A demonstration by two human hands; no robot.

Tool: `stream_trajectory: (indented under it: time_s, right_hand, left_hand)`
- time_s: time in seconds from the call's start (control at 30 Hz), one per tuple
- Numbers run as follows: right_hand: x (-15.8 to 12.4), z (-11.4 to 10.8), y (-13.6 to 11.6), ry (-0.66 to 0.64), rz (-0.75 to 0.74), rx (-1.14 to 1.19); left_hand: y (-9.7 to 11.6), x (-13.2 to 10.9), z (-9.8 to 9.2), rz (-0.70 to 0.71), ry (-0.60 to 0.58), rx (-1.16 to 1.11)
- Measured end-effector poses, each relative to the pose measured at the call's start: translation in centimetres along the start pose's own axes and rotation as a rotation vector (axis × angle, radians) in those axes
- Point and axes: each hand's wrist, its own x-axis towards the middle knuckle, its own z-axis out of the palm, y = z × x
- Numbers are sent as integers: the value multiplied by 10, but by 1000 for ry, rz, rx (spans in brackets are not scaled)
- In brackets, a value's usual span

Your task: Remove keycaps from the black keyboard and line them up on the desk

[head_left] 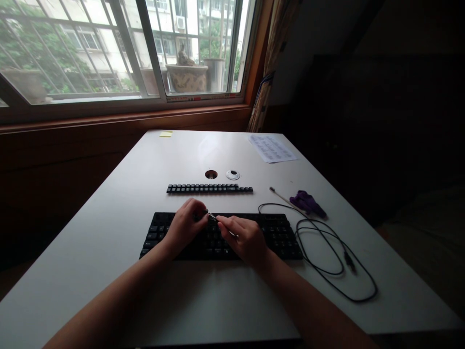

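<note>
A black keyboard [278,231] lies on the white table under both hands. My right hand [245,236] is closed around a keycap puller [212,216] with thin wire loops, pointing left over the keyboard. At the wire tips, my left hand [186,220] pinches a small dark piece that looks like a keycap [206,211], mostly hidden by the fingers. Behind the keyboard, loose black keycaps [209,189] stand in two neat rows. The hands cover much of the keyboard's middle.
The keyboard's black cable [341,247] lies coiled at the right. Beside it are a purple cloth [307,202] and a thin brush-like stick [281,196]. Farther back are a cable hole [211,174], its white cover [233,175], printed sheets [272,148] and yellow sticky notes [166,134].
</note>
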Motion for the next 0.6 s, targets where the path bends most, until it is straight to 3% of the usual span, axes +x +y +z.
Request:
stream_trajectory:
  time_s: [0.2, 0.6]
  right_hand:
    - [0, -2, -4, -1, -31, -7]
    - [1, -7, -1, 93, 146, 227]
  left_hand:
    - [2, 0, 0, 2, -9, 0]
    - [-10, 8, -9, -68, -109, -324]
